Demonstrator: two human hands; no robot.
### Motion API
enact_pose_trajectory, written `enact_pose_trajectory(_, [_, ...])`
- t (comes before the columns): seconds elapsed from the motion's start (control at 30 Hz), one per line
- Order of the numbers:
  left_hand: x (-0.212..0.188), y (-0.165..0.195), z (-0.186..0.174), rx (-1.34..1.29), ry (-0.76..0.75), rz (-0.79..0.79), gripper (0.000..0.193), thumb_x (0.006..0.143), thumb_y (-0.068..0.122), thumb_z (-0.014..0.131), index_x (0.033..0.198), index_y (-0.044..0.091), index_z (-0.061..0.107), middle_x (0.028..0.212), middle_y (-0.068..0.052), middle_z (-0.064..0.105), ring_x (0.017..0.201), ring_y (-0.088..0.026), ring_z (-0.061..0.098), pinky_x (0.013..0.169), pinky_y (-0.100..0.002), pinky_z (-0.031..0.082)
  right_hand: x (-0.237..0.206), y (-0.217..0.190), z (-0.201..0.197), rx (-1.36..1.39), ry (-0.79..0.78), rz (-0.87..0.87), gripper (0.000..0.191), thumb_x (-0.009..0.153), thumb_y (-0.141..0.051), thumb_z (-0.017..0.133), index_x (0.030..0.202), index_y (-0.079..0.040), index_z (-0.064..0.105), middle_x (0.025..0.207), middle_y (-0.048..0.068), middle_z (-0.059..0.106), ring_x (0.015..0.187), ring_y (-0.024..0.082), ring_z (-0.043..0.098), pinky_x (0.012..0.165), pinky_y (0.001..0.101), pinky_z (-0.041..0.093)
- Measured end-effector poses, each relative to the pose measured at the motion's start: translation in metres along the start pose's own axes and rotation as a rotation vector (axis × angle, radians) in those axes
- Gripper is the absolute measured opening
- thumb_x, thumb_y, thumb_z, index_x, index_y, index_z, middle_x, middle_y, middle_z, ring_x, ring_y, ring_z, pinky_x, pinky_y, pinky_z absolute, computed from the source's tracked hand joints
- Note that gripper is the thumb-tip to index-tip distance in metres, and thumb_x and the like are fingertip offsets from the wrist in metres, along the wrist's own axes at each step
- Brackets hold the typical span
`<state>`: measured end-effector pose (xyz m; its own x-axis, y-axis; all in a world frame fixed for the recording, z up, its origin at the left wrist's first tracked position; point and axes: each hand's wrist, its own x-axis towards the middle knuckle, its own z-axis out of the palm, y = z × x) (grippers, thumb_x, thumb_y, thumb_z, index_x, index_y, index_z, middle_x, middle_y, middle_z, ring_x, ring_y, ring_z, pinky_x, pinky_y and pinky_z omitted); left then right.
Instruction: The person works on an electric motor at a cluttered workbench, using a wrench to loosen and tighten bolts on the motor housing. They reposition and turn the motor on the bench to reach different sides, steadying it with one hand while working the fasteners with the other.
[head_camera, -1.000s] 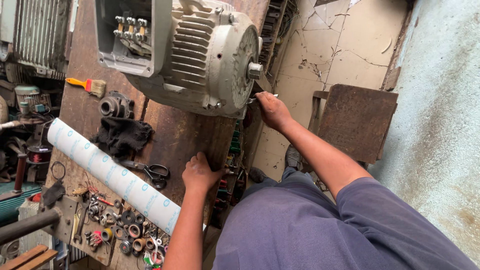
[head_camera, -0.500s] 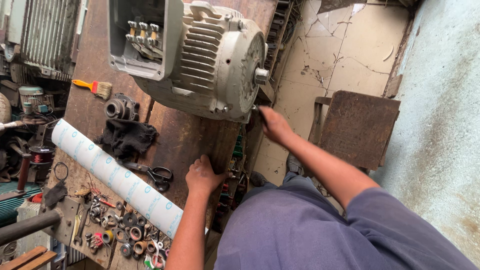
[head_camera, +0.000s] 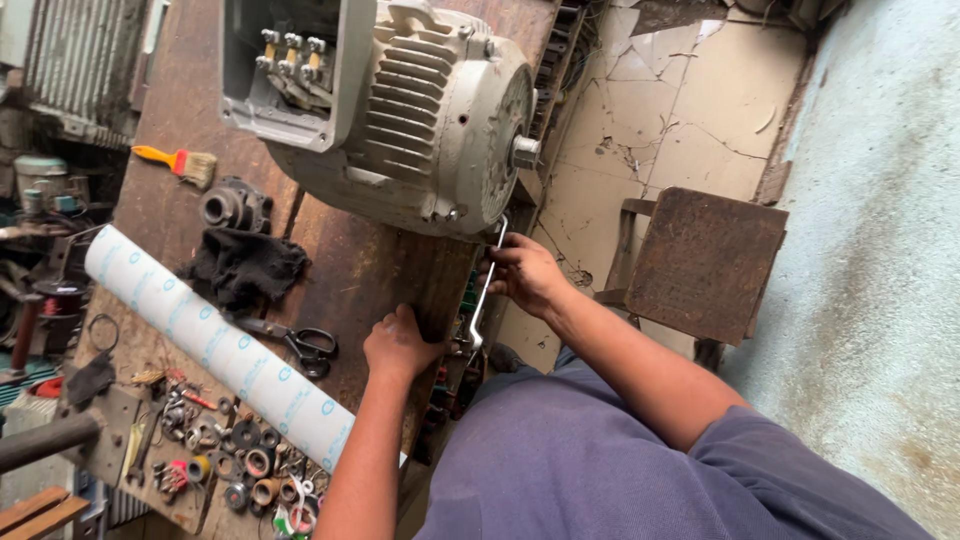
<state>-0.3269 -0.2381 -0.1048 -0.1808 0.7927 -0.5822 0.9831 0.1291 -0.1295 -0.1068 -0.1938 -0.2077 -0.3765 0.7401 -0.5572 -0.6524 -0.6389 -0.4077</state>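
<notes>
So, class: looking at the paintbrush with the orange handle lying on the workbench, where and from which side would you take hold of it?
Grip the paintbrush by its orange handle, probably coming from above at the handle end. It lies flat on the wooden bench with its bristles pointing toward the electric motor; the slim handle is bare and has free space around it. Both the left hand and right hand are busy elsewhere.

The person wears a loose blue-grey short-sleeved shirt, its cloth creased over the chest and its sleeve ending above the elbow. Both forearms are bare. The left hand (head_camera: 398, 344) and right hand (head_camera: 527, 276) wear no gloves, rings or watch, and dark grime smudges the right fingers (head_camera: 503, 262).
</notes>
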Motion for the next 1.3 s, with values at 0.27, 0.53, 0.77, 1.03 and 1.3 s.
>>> enact_pose_trajectory(0.27, [0.0, 0.0, -0.003, 0.018, -0.023, -0.002, 0.092, 0.06, 0.068, 0.089, 0.121, 0.007, 0.057, 0.12, -0.017, 0.069, 0.112, -0.035, 0.068, 0.09, -0.047, 0.058, -0.002, -0.007, -0.052, -1.34, 0.222, -0.896, 0.035, 0.095, -0.005, 0.058, 0.129, 0.002, 0.052, 0.108, 0.025, 0.065, 0.098, 0.046, 0.063, 0.08, 0.0504, 0.052])
enact_pose_trajectory(0.53, [0.001, 0.002, -0.003, 0.027, -0.015, -0.005, 0.091, 0.061, 0.068, 0.089, 0.12, 0.006, 0.058, 0.119, -0.017, 0.069, 0.112, -0.036, 0.068, 0.089, -0.048, 0.058, 0.038, -0.041, -0.06, -1.551, 0.076, -1.089, 0.025, 0.098, -0.003, 0.056, 0.123, 0.0, 0.056, 0.106, 0.021, 0.064, 0.102, 0.041, 0.063, 0.086, 0.0492, 0.053])
enact_pose_trajectory(0.77, [-0.001, 0.003, -0.003, 0.021, 0.001, 0.007, 0.089, 0.06, 0.067, 0.089, 0.117, 0.006, 0.058, 0.116, -0.017, 0.07, 0.111, -0.036, 0.069, 0.089, -0.048, 0.058, 0.046, -0.058, -0.055, -1.665, -0.033, -1.057, 0.025, 0.092, -0.002, 0.057, 0.116, 0.0, 0.057, 0.102, 0.018, 0.063, 0.101, 0.039, 0.062, 0.084, 0.0494, 0.053])
enact_pose_trajectory(1.03, [0.004, 0.001, -0.002, 0.023, -0.025, 0.008, 0.09, 0.06, 0.067, 0.089, 0.118, 0.006, 0.058, 0.118, -0.017, 0.07, 0.111, -0.036, 0.069, 0.089, -0.048, 0.058, 0.06, -0.07, -0.048, -1.765, -0.099, -0.993, 0.023, 0.087, -0.007, 0.062, 0.107, 0.0, 0.054, 0.1, 0.018, 0.062, 0.1, 0.039, 0.062, 0.08, 0.0497, 0.053])
enact_pose_trajectory(1.3, [0.003, 0.004, -0.009, 0.044, -0.072, -0.016, 0.097, 0.059, 0.071, 0.089, 0.123, 0.006, 0.056, 0.118, -0.018, 0.069, 0.112, -0.035, 0.069, 0.088, -0.046, 0.059, 0.05, -0.054, -0.043, -1.641, -0.065, -0.905, 0.027, 0.088, -0.01, 0.063, 0.111, -0.001, 0.052, 0.1, 0.022, 0.063, 0.099, 0.044, 0.063, 0.08, 0.0525, 0.052])
